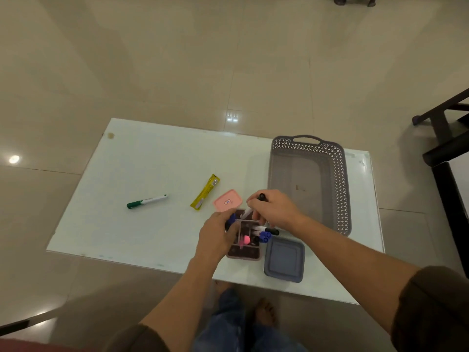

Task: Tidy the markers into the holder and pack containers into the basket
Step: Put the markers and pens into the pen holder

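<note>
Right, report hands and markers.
Left hand grips blue marker, right hand holds black-capped white marker, both over brown compartment holder. Green-capped marker loose on table. Grey lattice basket without containers.

1. Only one view here: a wide-angle cam on the person's head, aimed forward and steeply down at the white table [152, 161].
2. Pretty close in: the left hand [218, 236] and right hand [275, 209] sit just below frame centre, arms reaching in from the bottom edge.

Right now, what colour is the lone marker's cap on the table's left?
Green: the cap shows best in the head view.
</note>
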Demonstrator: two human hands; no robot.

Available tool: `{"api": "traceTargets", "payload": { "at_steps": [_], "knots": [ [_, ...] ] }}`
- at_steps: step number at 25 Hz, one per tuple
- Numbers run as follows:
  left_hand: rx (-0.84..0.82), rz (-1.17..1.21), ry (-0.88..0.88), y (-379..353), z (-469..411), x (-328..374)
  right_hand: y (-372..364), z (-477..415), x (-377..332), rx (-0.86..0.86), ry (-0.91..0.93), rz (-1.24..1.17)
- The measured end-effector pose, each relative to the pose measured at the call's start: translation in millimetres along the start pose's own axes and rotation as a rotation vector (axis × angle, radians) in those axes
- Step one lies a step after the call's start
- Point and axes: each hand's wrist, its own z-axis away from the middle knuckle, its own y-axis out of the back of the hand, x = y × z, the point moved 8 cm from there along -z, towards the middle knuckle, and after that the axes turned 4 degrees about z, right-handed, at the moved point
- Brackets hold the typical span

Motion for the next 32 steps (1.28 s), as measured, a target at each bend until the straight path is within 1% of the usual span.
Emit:
{"api": "traceTargets", "payload": {
  "at_steps": [2,4,6,10,12,16,21,24,25,28,32],
  "knots": [
    [0.078,-0.049,0.026,2.7,-3.6,-1.1,-15.0,-2.1,4.1,-0.058,-0.009,0.03],
    [0.094,-0.064,0.072,1.0,-1.6,-4.0,-25.8,-4.2,8.1,-0.096,-0.017,0.04],
    [0.132,-0.052,0.09,-3.3,7.6,-7.2,-29.4,-5.0,9.4,-0.099,-0.026,0.039],
    [0.265,0.14,0.207,-5.8,25.7,-17.5,-34.2,-10.1,11.0,-0.111,-0.032,0.069],
    [0.303,0.228,0.264,-5.2,29.9,-18.8,-38.0,-15.4,10.7,-0.122,-0.036,0.085],
    [0.295,0.36,0.345,-8.0,37.1,-20.5,-51.6,-23.1,10.9,-0.159,-0.026,0.237],
    [0.271,0.541,0.393,-14.3,34.8,-31.6,-75.2,-29.9,9.8,-0.186,0.004,0.553],
    [0.225,0.637,0.4,-19.9,31.3,-37.4,-93.3,-30.6,14.7,-0.254,-0.046,0.673],
    [0.208,0.681,0.404,-21.7,30.7,-38.1,-96.1,-32.6,16.9,-0.295,-0.076,0.66],
    [0.184,0.671,0.419,-20.8,26.5,-38.5,-93.3,-44.5,13.2,-0.347,-0.119,0.413],
    [0.17,0.499,0.428,-10.2,15.2,-34.9,-86.5,-52.1,7.9,-0.359,-0.022,0.516]
  ]
}}
